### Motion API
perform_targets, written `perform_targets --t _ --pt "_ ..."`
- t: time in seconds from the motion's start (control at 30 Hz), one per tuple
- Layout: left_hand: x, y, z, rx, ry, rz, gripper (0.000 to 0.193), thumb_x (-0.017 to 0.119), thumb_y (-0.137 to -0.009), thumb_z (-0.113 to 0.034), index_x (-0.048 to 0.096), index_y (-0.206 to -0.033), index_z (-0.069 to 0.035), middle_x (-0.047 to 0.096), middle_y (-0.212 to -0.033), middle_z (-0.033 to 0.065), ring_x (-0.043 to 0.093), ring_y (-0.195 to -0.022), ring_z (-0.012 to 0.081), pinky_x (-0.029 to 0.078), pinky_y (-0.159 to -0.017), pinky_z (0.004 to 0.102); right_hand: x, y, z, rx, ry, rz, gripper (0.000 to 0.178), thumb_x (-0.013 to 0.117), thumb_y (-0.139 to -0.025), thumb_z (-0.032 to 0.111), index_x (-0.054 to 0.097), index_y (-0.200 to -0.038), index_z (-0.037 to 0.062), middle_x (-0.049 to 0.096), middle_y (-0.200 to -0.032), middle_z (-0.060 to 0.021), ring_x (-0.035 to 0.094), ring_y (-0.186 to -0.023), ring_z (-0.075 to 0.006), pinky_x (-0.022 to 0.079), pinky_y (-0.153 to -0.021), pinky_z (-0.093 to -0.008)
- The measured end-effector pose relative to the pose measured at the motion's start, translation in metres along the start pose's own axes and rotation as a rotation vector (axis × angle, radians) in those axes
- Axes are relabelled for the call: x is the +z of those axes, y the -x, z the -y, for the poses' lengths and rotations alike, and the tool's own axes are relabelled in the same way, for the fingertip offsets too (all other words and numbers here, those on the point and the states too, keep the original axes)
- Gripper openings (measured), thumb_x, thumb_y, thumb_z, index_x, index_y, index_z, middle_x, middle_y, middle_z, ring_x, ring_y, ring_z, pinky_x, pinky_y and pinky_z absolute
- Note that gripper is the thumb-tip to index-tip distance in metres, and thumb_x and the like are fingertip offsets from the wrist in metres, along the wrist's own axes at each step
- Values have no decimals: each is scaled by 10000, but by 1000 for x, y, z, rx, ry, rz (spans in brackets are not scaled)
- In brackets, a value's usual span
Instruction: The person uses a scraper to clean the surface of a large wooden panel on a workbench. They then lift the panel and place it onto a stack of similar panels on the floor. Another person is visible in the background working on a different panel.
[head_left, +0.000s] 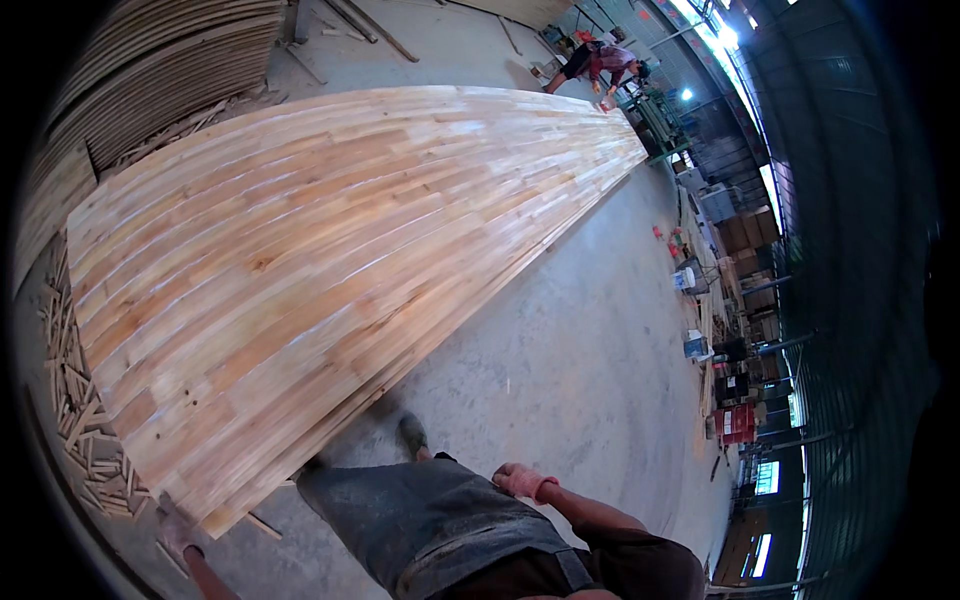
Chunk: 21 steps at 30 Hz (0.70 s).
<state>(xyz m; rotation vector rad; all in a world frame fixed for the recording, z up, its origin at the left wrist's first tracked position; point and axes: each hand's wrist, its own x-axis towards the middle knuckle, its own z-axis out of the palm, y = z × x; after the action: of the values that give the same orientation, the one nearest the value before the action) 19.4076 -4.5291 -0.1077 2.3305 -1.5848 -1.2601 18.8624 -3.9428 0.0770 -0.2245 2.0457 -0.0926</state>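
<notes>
A long wooden panel (300, 270) made of many joined strips lies on a stack of similar boards and stretches away from me to the far right. At its near left corner, my left hand (176, 530), in a pale glove, grips the panel's end edge; part of the fingers is hard to make out. My right hand (520, 481), in a pinkish glove, is held in front of my grey apron (430, 520), away from the panel. Its fingers are curled closed, and whatever may be in them is hidden.
Another person (605, 65) bends over the panel's far end beside a green machine (652, 120). Wood offcuts (85, 430) are heaped at the left, below stacked boards (170, 70). Along the right stand buckets (684, 279), a red drum (735, 424) and boxes (745, 232) on the concrete floor (560, 340).
</notes>
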Motion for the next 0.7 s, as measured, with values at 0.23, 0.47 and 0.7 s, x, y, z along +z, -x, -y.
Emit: perform_targets --t 0.23,0.47,0.7 --pt "-17 21 127 122 146 79 555 560 -997 -427 552 -1369 -15 607 -1299 135 574 -1173 235 436 -1027 366 13 -7 88 69 93 175 416 567 -934 316 664 -1192 5 658 -1229 -195 636 -1118 -328 496 -973 -392" --pt "-13 50 24 -222 749 12 544 633 -933 -453 622 -1290 -43 661 -1212 73 603 -1117 173 501 -953 359 3 1 109 -18 328 142 391 572 -930 330 708 -1075 -7 728 -992 -167 682 -948 -270 524 -836 -392" --pt "25 32 28 -178 738 127 516 619 -950 -483 631 -1246 -60 650 -1092 37 605 -1007 155 529 -887 366 -13 -26 152 -13 150 11 425 509 -936 313 683 -909 -75 709 -795 -170 679 -712 -225 527 -696 -391"
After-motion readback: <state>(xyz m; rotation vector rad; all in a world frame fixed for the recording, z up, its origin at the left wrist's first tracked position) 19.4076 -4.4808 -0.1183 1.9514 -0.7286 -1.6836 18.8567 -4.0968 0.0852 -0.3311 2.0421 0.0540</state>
